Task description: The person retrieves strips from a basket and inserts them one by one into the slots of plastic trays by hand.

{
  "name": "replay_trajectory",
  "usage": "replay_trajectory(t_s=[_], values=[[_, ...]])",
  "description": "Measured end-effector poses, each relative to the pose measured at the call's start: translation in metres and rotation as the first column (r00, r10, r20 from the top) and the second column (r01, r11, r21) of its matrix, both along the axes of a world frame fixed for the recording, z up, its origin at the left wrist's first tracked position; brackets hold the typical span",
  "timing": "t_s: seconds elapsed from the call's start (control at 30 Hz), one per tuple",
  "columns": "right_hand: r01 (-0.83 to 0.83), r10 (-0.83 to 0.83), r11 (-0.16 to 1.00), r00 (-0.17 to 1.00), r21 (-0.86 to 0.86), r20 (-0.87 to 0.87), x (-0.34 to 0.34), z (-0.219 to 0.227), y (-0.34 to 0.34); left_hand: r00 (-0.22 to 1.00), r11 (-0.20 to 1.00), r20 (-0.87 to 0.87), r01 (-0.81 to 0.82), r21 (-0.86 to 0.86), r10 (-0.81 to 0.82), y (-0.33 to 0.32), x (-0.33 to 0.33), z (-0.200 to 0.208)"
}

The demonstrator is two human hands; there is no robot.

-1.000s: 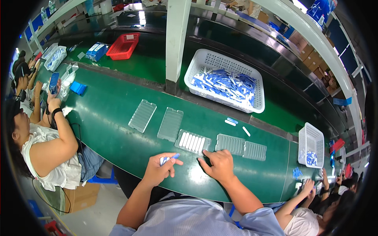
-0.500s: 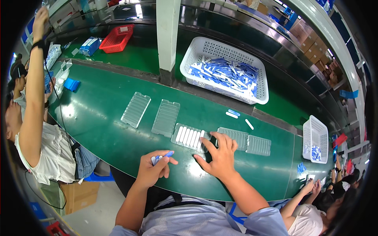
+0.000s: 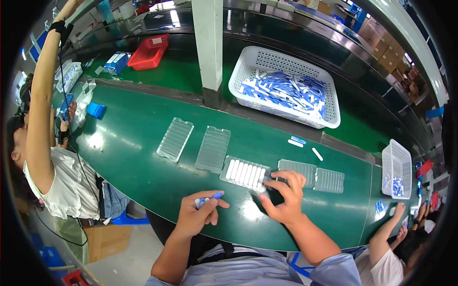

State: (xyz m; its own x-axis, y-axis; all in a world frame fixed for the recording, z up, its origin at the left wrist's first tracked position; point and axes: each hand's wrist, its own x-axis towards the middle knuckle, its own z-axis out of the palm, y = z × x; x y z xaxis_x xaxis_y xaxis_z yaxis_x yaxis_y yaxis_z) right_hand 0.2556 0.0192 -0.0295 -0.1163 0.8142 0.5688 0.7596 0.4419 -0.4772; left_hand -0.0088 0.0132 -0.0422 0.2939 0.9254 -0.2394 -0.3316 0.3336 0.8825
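Note:
My left hand (image 3: pixel 193 217) is closed around several slim blue-and-white sticks (image 3: pixel 201 202), held above the table's near side. In front of me a clear ribbed plastic tray (image 3: pixel 224 172) carries a row of white-faced sticks (image 3: pixel 245 173), lying side by side. At the tray's right end is my right hand (image 3: pixel 289 200), thumb and fingers apart, and I see nothing between them. Its fingertips are close to the last stick; whether they touch the tray I cannot tell.
Ribbed trays lie left (image 3: pixel 175 139) and right (image 3: pixel 329 180) of the filled one. Loose sticks (image 3: pixel 317 154) rest beyond. A white basket (image 3: pixel 330 119) heaped with sticks stands behind, beside a white post (image 3: pixel 208 47). Co-workers sit at both sides; one raises an arm (image 3: pixel 40 105).
The whole view has shifted, so the table appears further right. My right hand has drawn back slightly from the row's right end. My left hand keeps its sticks.

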Motion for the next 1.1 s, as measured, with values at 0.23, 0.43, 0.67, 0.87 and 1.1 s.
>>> replay_trajectory(t_s=[0.23, 0.43, 0.67, 0.87, 1.1], values=[[-0.248, 0.250, 0.968, 0.934, 0.043, -0.256, 0.008, -0.005, -0.005, 0.966, 0.963, 0.037, 0.257, -0.081, -0.255, 0.002, 0.050, 0.028], [-0.245, 0.142, 0.968, 0.697, -0.047, -0.703, 0.007, -0.032, -0.009, 0.727, 0.750, -0.202, 0.657, -0.075, -0.657, 0.051, 0.084, 0.034], [-0.264, 0.112, 0.963, 0.585, -0.058, -0.803, 0.013, -0.031, -0.009, 0.768, 0.717, 0.123, 0.634, -0.291, -0.629, 0.050, 0.093, 0.045], [-0.190, 0.105, 0.982, 0.635, -0.023, -0.765, 0.008, -0.030, -0.007, 0.733, 0.694, 0.180, 0.680, -0.236, -0.656, 0.071, 0.087, 0.027], [-0.064, -0.189, 0.972, 0.352, -0.225, -0.917, 0.018, 0.008, 0.003, 0.760, 0.748, 0.284, 0.640, -0.174, -0.585, 0.075, 0.077, 0.015]])
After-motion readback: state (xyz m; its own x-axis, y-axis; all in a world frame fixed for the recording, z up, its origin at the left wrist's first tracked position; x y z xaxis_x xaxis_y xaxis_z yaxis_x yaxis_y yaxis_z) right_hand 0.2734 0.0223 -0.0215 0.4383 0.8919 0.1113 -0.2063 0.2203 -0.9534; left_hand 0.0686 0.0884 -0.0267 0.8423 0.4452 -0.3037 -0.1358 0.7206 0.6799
